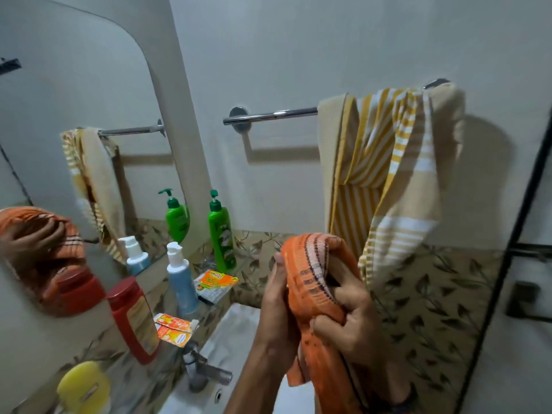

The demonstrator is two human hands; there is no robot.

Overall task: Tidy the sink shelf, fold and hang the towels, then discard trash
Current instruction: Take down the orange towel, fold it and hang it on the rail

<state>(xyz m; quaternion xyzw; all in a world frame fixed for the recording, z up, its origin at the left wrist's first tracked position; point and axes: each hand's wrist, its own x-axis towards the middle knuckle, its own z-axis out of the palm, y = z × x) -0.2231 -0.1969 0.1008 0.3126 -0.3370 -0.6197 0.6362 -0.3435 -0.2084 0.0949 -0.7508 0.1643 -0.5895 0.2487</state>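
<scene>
An orange towel [310,273] with dark woven bands is bunched in front of me, above the sink. My left hand [279,306] grips its left side, thumb up. My right hand [346,312] clutches its lower right folds with curled fingers. A yellow-and-white striped towel [388,174] hangs bunched on the right half of the chrome towel bar [268,115]. On the sink shelf [209,297] stand a green pump bottle [221,234], a blue-and-white bottle [180,279] and a red bottle [134,321]. Two orange sachets lie there, one [215,283] by the green bottle and one [175,327] by the red bottle.
A yellow round container [83,386] sits at the shelf's near end. The chrome tap [206,372] juts over the white basin [239,339]. A mirror [74,130] fills the left wall. A dark-framed glass partition [522,204] stands on the right.
</scene>
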